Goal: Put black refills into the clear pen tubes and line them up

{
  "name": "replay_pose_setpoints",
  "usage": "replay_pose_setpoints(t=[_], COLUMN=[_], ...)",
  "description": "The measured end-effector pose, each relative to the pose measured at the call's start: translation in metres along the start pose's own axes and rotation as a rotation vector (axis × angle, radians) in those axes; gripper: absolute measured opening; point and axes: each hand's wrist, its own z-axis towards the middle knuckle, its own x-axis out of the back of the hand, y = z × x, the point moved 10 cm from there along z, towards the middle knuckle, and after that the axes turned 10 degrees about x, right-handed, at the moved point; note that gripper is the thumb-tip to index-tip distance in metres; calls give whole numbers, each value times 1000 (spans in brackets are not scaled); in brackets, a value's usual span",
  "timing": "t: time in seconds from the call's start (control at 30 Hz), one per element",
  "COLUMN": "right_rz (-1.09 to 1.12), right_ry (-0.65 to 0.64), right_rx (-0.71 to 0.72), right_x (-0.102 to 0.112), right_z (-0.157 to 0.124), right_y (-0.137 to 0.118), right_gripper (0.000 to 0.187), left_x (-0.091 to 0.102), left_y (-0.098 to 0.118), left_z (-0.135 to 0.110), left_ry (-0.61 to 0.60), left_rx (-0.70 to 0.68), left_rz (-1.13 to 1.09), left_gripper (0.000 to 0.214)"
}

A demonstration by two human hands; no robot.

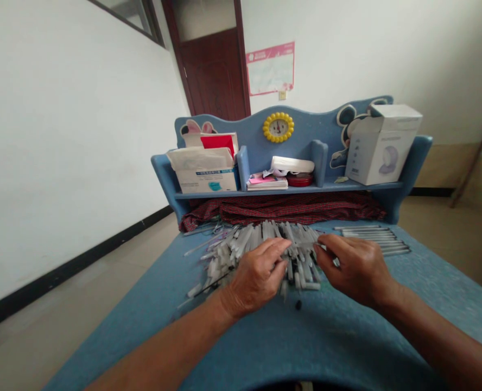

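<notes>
A big heap of frosted, translucent pen barrels (pixel 245 241) is spread over the blue desk in front of me. Above its right side, one pale pen barrel (pixel 306 246) lies roughly level between my hands. My right hand (pixel 355 266) pinches its right end between thumb and fingertips. At the other end are the curled fingers of my left hand (pixel 259 274), closed about it; its exact grip is partly hidden. On the desk below the heap sits a small black piece (pixel 298 305), perhaps a cap. Thin pens or refills (pixel 375 239) lie side by side to the right of the heap.
A blue shelf (pixel 281 190) runs along the desk's back, carrying a mask box (pixel 208 176), papers (pixel 267 183), a red round tin (pixel 300 179) and a white carton (pixel 381 146). Red checked cloth (pixel 285 208) is tucked underneath. A yellow flower clock (pixel 278 127) is fixed above.
</notes>
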Motion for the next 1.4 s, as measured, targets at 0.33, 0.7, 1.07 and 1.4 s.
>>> replay_pose_setpoints(t=[0.33, 0.7, 1.07, 1.4], right_rz=[317, 526, 72, 9], right_ry=[105, -76, -431, -499], right_rx=[64, -273, 92, 2], right_x=[18, -39, -94, -107], right_z=[4, -15, -10, -9], right_y=[-23, 24, -22, -25], right_gripper=[12, 22, 26, 25], left_x=[2, 19, 27, 25], left_y=[15, -14, -42, -34], left_z=[-2, 10, 13, 12], left_ry=[-47, 24, 81, 88], left_rx=[-89, 196, 327, 234], left_rz=[-68, -87, -114, -91], left_gripper=[29, 17, 16, 13])
